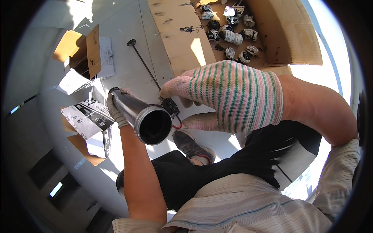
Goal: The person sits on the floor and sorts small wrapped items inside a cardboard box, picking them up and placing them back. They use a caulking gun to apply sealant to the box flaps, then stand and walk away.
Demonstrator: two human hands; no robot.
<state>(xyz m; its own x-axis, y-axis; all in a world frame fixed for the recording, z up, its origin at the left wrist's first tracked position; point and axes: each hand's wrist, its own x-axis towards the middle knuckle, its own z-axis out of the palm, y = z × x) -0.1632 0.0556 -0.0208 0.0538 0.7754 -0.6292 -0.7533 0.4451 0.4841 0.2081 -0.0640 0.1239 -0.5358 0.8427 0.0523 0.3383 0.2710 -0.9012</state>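
My left hand (115, 110), in a striped knit glove, is wrapped around a dark metal tube (134, 110), like the barrel of a caulking gun. The tube's round open mouth, with a pale threaded rim, tilts toward me. My right hand (229, 99), in a matching pink, green and white glove, is to the right of the tube. Its thumb and fingers are apart, and I see nothing held between them. Just beyond its fingertips is a dark caulking-gun handle (169, 107) with a red loop. A thin plunger rod (145, 64) runs from there to a round disc (131, 42).
A large cardboard box (287, 35) at the far right holds several crumpled, black-smeared foil packs (232, 37). One wide flap (180, 31) lies toward the middle. Open cartons (93, 54) and a printed carton (87, 118) stand at left. My shoe (192, 145) is on the pale floor.
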